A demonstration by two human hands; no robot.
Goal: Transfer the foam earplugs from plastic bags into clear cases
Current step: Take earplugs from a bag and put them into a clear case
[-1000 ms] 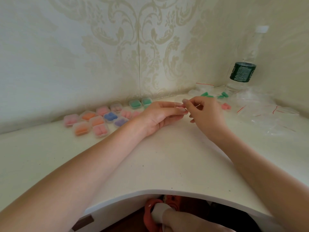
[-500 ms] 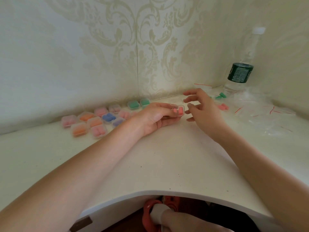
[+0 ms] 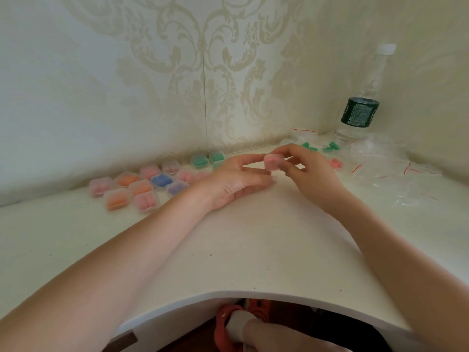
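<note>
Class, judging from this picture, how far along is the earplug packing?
Done: filled cases sit grouped by the wall. In hand: the right hand pinches a case of pink earplugs, the left hand beside it. Left: loose green earplugs and pink earplugs near the bags.

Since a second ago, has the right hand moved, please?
Yes: the right hand, gripping the pink case, has shifted slightly away from the bottle.
</note>
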